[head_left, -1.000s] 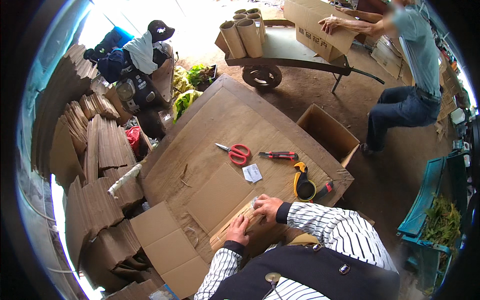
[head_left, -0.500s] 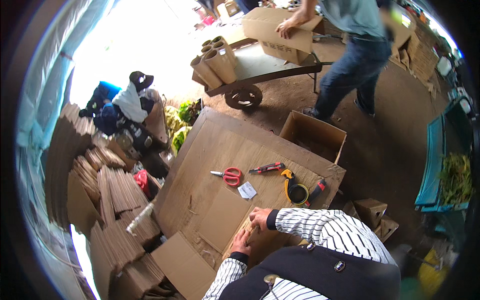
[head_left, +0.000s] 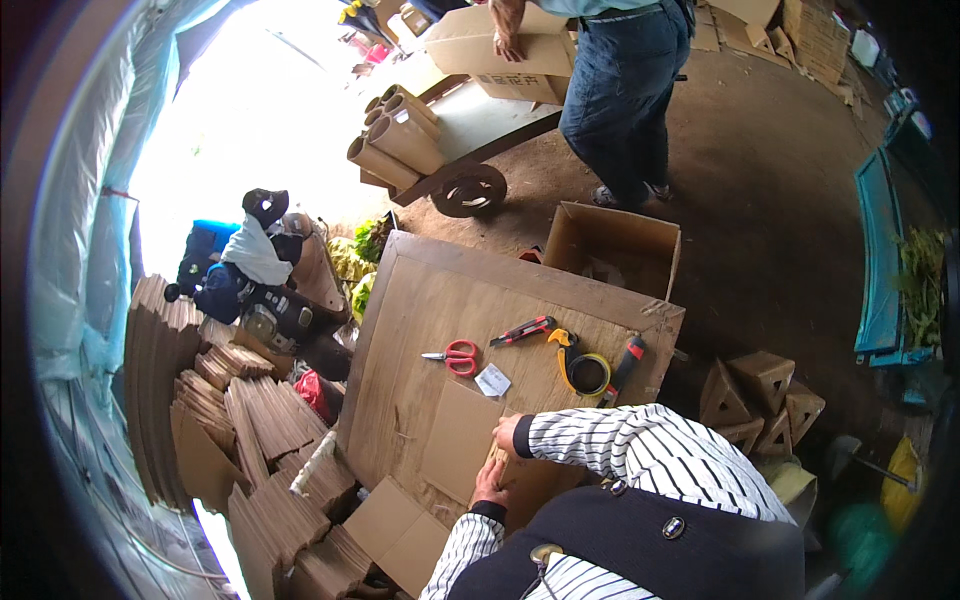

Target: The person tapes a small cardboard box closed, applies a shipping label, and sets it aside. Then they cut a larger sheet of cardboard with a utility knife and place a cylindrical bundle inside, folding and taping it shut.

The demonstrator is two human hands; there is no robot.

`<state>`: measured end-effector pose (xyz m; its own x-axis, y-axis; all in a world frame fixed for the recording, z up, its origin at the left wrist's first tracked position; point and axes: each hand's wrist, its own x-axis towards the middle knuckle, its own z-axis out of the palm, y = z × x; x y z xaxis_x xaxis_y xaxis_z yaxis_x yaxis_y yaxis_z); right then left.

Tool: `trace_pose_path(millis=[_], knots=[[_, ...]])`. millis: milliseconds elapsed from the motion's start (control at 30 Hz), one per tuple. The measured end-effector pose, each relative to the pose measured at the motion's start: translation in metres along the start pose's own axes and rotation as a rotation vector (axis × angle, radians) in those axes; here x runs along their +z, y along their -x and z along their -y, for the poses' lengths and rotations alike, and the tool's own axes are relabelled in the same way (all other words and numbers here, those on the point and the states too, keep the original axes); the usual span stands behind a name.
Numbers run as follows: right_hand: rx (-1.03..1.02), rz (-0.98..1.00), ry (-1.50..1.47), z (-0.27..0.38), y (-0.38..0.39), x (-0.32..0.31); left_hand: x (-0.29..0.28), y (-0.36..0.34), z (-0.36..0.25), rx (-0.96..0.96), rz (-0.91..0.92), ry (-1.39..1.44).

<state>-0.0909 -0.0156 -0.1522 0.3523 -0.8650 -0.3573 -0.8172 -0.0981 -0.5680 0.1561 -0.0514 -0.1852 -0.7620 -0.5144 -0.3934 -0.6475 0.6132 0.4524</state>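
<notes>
My left hand (head_left: 490, 484) and my right hand (head_left: 507, 433) are close together at the near edge of the wooden table (head_left: 420, 290). Their fingers are closed on the edge of a brown cardboard piece (head_left: 540, 488), partly hidden by my sleeve and vest. Just beyond them lies a flat cardboard sheet (head_left: 458, 440). Farther up the table are red-handled scissors (head_left: 461, 357), a white paper slip (head_left: 493, 380), a red-and-black utility knife (head_left: 523, 330), a tape dispenser (head_left: 572, 362) with yellow tape, and a tool with a red-and-black handle (head_left: 630, 360).
An open cardboard box (head_left: 620, 240) stands behind the table. Beyond it, a co-worker (head_left: 625, 100) touches a carton (head_left: 500, 50) on a cart carrying cardboard tubes (head_left: 405, 140). Flattened cardboard stacks (head_left: 275, 415) fill the left; triangular cardboard pieces (head_left: 765, 380) lie at right.
My view has shifted, so the table's contents sit differently in the picture. The co-worker appears farther left, still with a hand on the carton. My hands remain closed on the cardboard edge.
</notes>
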Motion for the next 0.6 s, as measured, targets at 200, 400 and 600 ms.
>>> trace_pose_path(millis=[200, 400, 600], knots=[[0.044, 0.265, 0.138, 0.018, -0.043, -0.004, 0.003, -0.014, -0.007, 0.003, 0.012, 0.077], [0.137, 0.306, 0.292, 0.051, -0.072, 0.022, 0.016, -0.011, 0.013, 0.015, -0.017, 0.055], [0.251, 0.283, 0.423, 0.063, -0.071, 0.051, 0.034, -0.02, 0.016, 0.144, -0.288, 0.283]])
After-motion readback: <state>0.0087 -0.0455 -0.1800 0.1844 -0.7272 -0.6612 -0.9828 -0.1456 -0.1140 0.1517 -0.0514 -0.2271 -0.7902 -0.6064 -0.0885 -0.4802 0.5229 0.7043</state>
